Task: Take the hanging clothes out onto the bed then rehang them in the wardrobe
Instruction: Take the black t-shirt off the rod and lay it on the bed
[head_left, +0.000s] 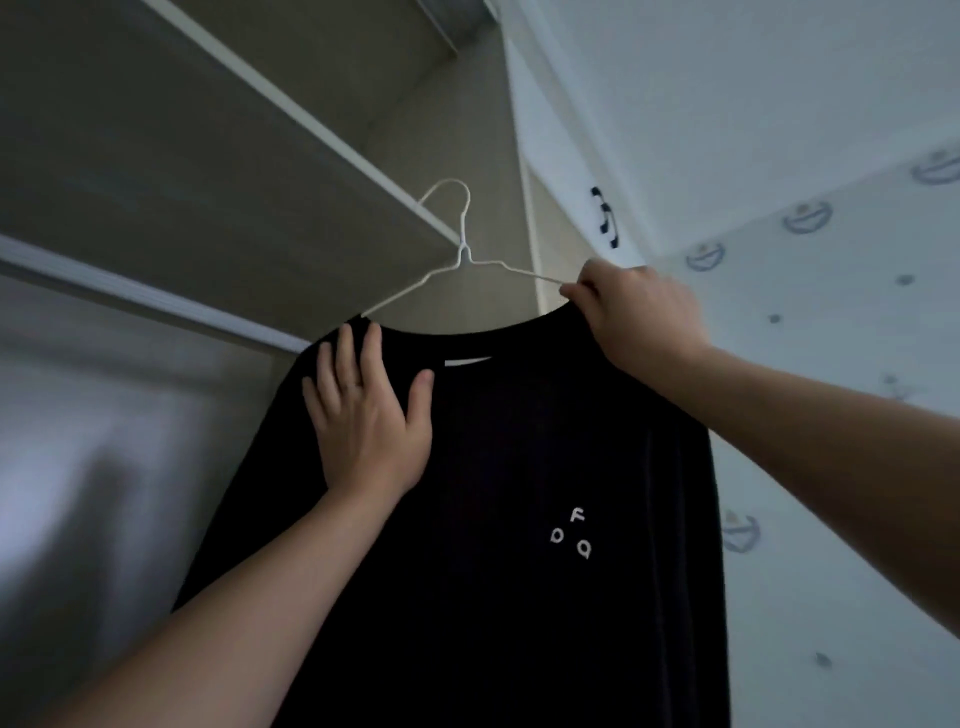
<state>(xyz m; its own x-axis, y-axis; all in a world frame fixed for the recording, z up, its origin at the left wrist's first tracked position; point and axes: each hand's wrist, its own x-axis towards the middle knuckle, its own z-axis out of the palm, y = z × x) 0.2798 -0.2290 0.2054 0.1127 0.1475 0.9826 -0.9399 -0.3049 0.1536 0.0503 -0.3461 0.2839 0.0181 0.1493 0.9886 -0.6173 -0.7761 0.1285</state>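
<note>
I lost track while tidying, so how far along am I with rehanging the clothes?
Done: the black shirt sits on its white hanger. In hand: your right hand pinches the hanger's arm at the collar, and your left hand lies flat on the shoulder. Left: hooking it inside the wardrobe; it looks unhooked so far. Other clothes are out of view.

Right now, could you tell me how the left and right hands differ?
The left hand lies flat with straight fingers on the black shirt; the right hand curls its fingers round the white hanger. The left hand sits lower, the right hand higher at the collar. Both reach the same shirt.
</note>
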